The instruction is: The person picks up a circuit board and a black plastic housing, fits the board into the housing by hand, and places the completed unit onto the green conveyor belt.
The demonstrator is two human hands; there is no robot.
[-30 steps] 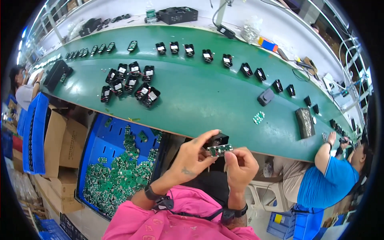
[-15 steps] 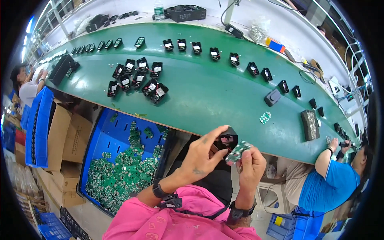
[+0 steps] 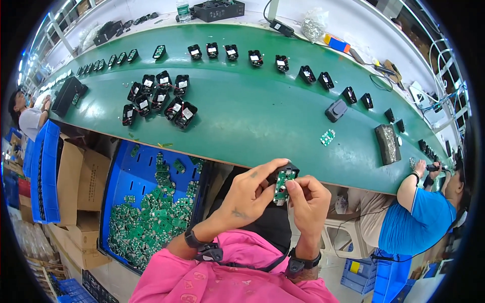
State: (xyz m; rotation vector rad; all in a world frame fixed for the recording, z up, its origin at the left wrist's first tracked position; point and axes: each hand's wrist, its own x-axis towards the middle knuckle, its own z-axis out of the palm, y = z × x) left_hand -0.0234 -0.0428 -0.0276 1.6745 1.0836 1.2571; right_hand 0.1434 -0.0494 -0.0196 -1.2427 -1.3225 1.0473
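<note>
My left hand point(image 3: 247, 191) is closed round a small black plastic housing point(image 3: 289, 167) at the bench's near edge. A green circuit board point(image 3: 282, 188) sits over the housing's opening, pinched between the thumb and fingers of my right hand point(image 3: 309, 200). How far the board is inside the housing is hidden by my fingers. Beyond my hands, another green circuit board point(image 3: 328, 137) lies loose on the green bench point(image 3: 242, 136). Farther right lies a closed dark grey case point(image 3: 336, 110).
Black housings point(image 3: 160, 99) cluster at left; more point(image 3: 255, 58) line the bench's far side. Below left stands a blue bin point(image 3: 117, 177) heaped with boards. A dark wrapped block point(image 3: 388, 144) lies at right, near a co-worker in a blue shirt point(image 3: 419, 227). Another person point(image 3: 31, 117) sits far left.
My right hand has brought the circuit board left and up against the housing, turning it upright. My left hand keeps its grip on the housing. The whole view has shifted slightly.
</note>
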